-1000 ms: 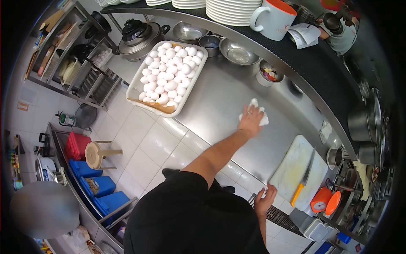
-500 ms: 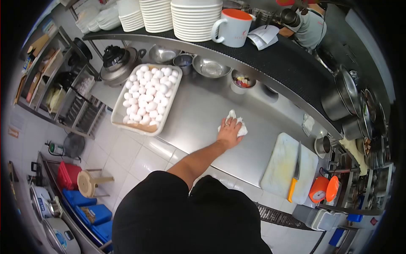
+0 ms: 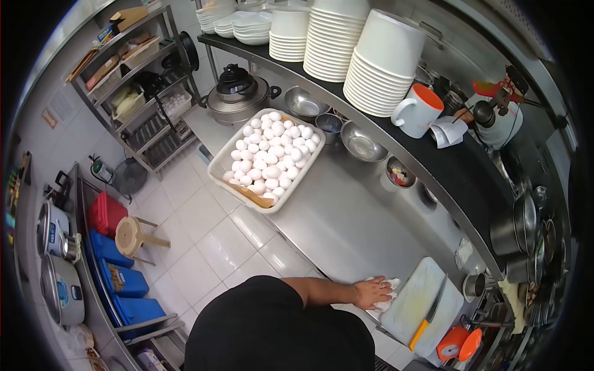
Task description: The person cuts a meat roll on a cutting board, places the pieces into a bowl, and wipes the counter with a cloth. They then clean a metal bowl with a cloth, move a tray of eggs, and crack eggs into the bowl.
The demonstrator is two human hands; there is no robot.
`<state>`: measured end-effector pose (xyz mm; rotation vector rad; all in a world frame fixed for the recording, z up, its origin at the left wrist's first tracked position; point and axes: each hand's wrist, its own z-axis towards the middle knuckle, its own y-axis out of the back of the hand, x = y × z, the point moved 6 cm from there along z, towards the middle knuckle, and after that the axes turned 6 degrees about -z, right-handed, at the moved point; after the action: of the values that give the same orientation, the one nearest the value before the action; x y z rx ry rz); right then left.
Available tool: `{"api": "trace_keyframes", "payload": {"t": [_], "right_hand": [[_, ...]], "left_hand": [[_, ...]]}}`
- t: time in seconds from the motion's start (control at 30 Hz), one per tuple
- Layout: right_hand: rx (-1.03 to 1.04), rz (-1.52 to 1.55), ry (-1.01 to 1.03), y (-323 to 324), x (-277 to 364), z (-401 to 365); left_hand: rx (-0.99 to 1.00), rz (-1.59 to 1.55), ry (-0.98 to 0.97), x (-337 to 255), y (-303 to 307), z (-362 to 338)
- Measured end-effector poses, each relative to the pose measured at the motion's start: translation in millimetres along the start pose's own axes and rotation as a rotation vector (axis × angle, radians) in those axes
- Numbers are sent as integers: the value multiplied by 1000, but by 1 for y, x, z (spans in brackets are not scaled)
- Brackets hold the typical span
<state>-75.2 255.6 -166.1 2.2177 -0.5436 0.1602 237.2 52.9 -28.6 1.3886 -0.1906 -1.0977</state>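
Note:
My left hand [image 3: 371,292] lies palm down on a crumpled white cloth [image 3: 387,294], pressing it against the steel counter [image 3: 346,216] near its front edge. Parts of the cloth stick out past the fingers; the rest is hidden under the palm. Just right of the hand is a white cutting board [image 3: 416,290], with a yellow-handled knife [image 3: 428,312] lying across it. My right hand is out of sight.
A white tub [image 3: 218,172] piled with eggs [image 3: 272,157] stands on the counter's left part. Metal bowls [image 3: 364,142] line the back beneath a shelf with stacked white bowls [image 3: 377,80] and a mug [image 3: 419,111]. An orange scale [image 3: 455,343] sits beyond the board.
My left hand has slid the cloth across the counter to the right and nearer the front edge, up beside the cutting board. The camera view has turned leftward.

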Motion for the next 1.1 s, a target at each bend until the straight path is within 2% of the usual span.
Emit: {"api": "trace_keyframes", "payload": {"t": [0.1,0.13,0.17,0.2,0.23,0.3,0.33,0.4,0.43,0.5,0.6,0.67,0.77,0.87,0.93,1.0,1.1], "right_hand": [[9,-46,63,-4,-15,5],[-1,-113,139,-14,-24,3],[-32,-304,324,-28,-27,6],[-100,-479,460,-42,-25,4],[-146,-590,495,-55,-25,16],[-141,-619,413,-85,-40,52],[-119,160,-167,-34,-7,18],[-18,285,-204,-34,12,16],[-84,248,-49,-86,-17,56],[52,293,-51,-78,-4,43],[60,296,-5,-72,-23,41],[2,338,-92,-64,-60,43],[-90,426,-236,-44,-130,34],[-104,285,-269,-63,-220,44],[127,712,-473,-62,-264,19],[228,587,-448,-65,-307,12],[261,590,-519,-48,-360,-5]], "left_hand": [[-10,70,103,2,-6,5],[40,16,163,-1,5,11],[115,-38,197,-8,19,15],[63,-14,175,-10,9,14],[3,4,151,-9,1,15],[29,-5,159,-17,2,22],[47,51,193,-18,2,20],[-3,87,167,-20,4,20],[-19,104,149,-22,4,22],[-96,74,119,-27,8,23],[-48,91,125,-27,6,22],[-59,115,139,-30,2,20],[-175,208,316,-38,-12,21],[-238,266,519,-52,-23,29],[-297,300,631,-63,-32,33],[-351,336,714,-66,-39,37],[-359,387,771,-72,-42,41]]}}
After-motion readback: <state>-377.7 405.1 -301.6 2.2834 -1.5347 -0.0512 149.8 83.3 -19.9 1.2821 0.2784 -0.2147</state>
